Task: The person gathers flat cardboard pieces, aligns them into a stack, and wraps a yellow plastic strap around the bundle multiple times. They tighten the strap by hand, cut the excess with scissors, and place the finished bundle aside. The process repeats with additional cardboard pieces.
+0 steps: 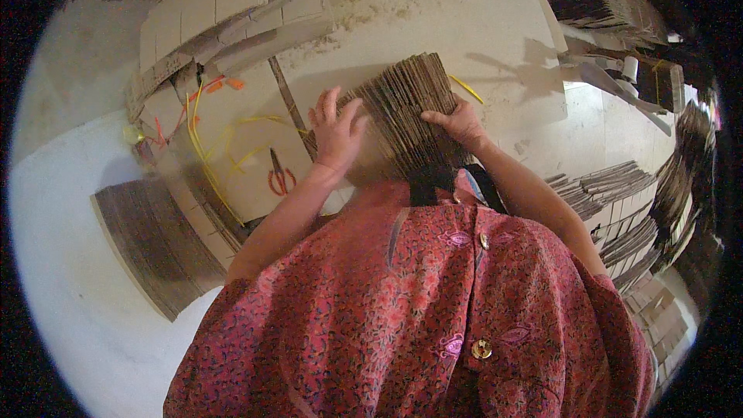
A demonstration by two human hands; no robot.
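A thick bundle of brown cardboard pieces (406, 108) stands in front of my body, with their ridged edges turned up. My right hand (458, 122) grips its right side, the thumb lying over the top edges and the other fingers mostly hidden behind. At the bundle's left side is my left hand (338, 133), fingers raised and spread; whether it touches the cardboard I cannot tell. Left of that hand, scissors with red handles (281, 179) lie on a pale cardboard surface (248, 135).
Yellow straps (200, 135) and orange-red bits (224, 83) lie to the left. Stacked cardboard (159, 244) stands at the lower left, with larger cardboard sheets (232, 11) at the far left. More cardboard stacks (619, 186) line the right side. A yellow strip (467, 89) lies beyond my right hand.
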